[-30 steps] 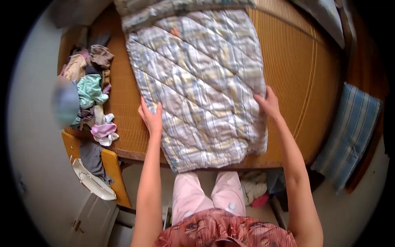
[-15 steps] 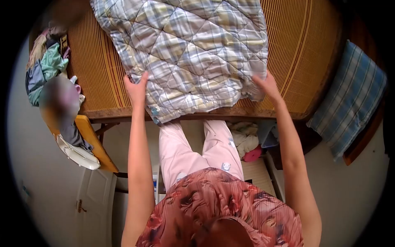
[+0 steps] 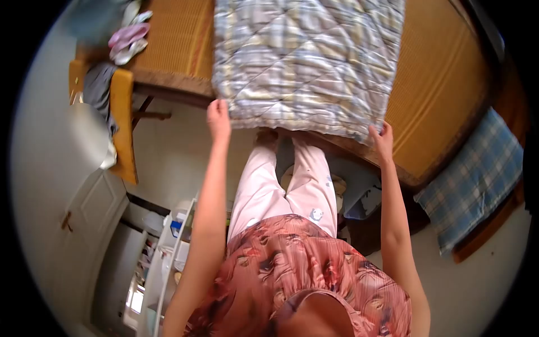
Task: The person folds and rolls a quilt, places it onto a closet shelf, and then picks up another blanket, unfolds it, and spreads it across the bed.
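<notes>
A plaid quilt (image 3: 309, 62) with diamond stitching lies over the bamboo mat (image 3: 432, 95) on the bed, its near edge pulled past the bed's edge above my legs. My left hand (image 3: 219, 117) is closed on the quilt's near left corner. At the near right corner, my right hand (image 3: 382, 136) pinches the hem between thumb and fingers. The near edge is stretched fairly straight between both hands. The quilt's far end runs out of the top of the view.
A wooden chair (image 3: 124, 123) with a grey cloth stands left of the bed. Small pink and white clothes (image 3: 129, 42) lie on the mat's left side. A blue plaid cushion (image 3: 471, 180) is at the right. Below left are a white door (image 3: 84, 219) and a shelf (image 3: 177, 247) with items.
The quilt's near edge has been drawn toward me and pulled straight; its bunched right corner is now spread out. My view has turned, and both hands sit lower and farther right.
</notes>
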### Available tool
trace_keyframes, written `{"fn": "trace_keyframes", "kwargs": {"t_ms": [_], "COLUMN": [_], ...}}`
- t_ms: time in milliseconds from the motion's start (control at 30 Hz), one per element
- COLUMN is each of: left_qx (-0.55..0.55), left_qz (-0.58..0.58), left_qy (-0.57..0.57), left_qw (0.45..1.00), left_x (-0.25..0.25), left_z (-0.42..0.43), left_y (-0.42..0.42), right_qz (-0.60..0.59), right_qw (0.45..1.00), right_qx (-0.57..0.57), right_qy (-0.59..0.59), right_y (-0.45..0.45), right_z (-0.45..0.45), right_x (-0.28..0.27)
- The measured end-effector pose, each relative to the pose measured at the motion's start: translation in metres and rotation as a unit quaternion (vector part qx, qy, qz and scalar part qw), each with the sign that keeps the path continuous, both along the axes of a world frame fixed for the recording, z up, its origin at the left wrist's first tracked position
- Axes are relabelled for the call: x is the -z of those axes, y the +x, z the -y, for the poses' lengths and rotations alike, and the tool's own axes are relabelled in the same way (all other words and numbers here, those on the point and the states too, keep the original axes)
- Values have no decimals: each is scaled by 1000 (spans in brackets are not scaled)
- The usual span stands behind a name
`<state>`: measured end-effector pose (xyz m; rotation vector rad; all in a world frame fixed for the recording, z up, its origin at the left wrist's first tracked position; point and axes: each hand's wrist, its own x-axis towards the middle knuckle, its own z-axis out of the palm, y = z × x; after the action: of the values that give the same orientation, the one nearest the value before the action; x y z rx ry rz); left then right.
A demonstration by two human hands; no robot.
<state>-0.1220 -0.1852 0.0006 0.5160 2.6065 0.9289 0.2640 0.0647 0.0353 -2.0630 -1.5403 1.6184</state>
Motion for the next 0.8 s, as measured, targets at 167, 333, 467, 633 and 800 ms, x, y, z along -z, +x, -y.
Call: {"fn": "trace_keyframes", "kwargs": {"t_ms": [167, 333, 467, 633, 800], "left_qx": [-80, -24, -36, -81, -27], "left_qz": [9, 40, 39, -16, 284], "left_qy": [18, 45, 92, 176, 132], "left_qw": [997, 998, 994, 981, 949], "left_x": [-19, -57, -36, 0, -30], "left_z": [-5, -25, 6, 11, 15], "left_y": [37, 53, 41, 21, 1], "right_qz": [218, 182, 237, 284, 293], "right_qw": [835, 830, 804, 758, 754], "right_qx": [-331, -418, -449, -488, -496], "right_qy": [381, 321, 308, 326, 315], "right_y": [-59, -99, -89, -93, -93], "right_z": [45, 94, 100, 97, 92], "right_x": [-52, -41, -29, -35, -36]}}
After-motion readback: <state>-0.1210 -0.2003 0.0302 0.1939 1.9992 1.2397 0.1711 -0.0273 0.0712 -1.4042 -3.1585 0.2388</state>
